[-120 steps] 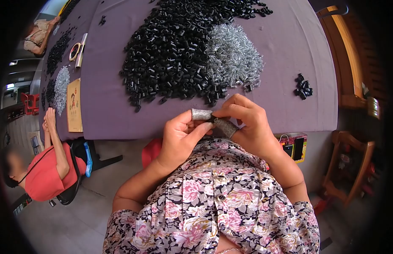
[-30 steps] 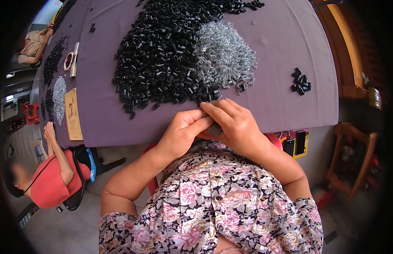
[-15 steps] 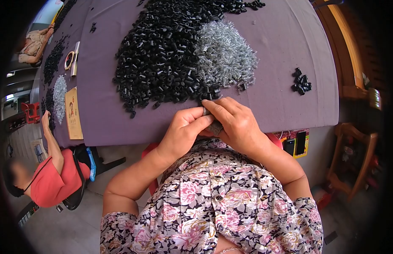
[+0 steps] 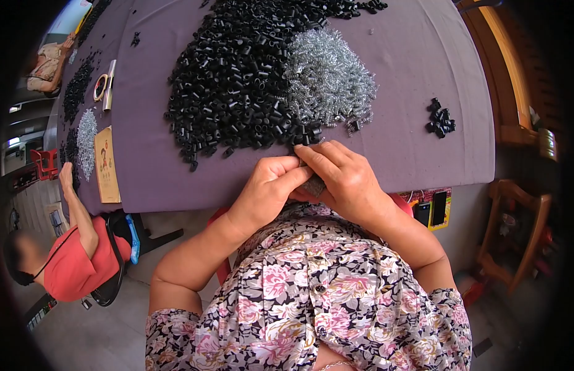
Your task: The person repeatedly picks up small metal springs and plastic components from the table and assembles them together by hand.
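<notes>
My left hand (image 4: 269,186) and my right hand (image 4: 340,175) meet at the table's near edge, fingers pressed together. What they pinch between them is too hidden to name. A grey wrapping (image 4: 312,186) shows around a finger of my right hand. Just beyond my fingertips lies a large heap of black cylindrical parts (image 4: 231,93). A pile of silvery springs (image 4: 330,80) adjoins its right side. Further right sits a small group of black parts (image 4: 441,119).
A purple cloth (image 4: 416,68) covers the table. At left are a booklet (image 4: 107,166), a tape roll (image 4: 101,88) and another spring pile (image 4: 87,141). A person in red (image 4: 83,260) sits at left; another person (image 4: 47,68) is further back. A wooden chair (image 4: 512,232) stands at right.
Since the oldest frame my hands have come closer together, and the wrapped fingers are more hidden. The view has shifted slightly. The seated person's arm at left has moved.
</notes>
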{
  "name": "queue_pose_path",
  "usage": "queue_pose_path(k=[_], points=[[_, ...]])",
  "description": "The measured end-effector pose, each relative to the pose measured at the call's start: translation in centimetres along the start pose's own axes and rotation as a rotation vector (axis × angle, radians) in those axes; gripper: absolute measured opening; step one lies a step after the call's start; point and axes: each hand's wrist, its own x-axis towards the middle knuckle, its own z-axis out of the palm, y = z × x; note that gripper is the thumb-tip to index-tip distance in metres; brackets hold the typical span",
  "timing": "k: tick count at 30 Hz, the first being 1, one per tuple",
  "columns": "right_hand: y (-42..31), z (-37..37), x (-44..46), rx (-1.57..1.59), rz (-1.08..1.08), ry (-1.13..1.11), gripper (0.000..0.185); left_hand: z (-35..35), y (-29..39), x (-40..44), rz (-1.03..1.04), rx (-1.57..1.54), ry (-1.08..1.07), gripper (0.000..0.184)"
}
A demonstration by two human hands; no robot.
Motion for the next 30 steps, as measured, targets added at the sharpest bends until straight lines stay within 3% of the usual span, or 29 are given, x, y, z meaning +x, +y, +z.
queue_pose_path(k=[9, 30], points=[[-0.4, -0.2, 0.1, 0.064, 0.042, -0.008, 0.057, 0.4, -0.3, -0.4, 0.022, -0.052, 0.071, 0.029], [0.4, 1.0, -0.2, 0.005, -0.029, 0.007, 0.052, -0.9, -1.4, -0.4, 0.117, -0.068, -0.026, 0.029]])
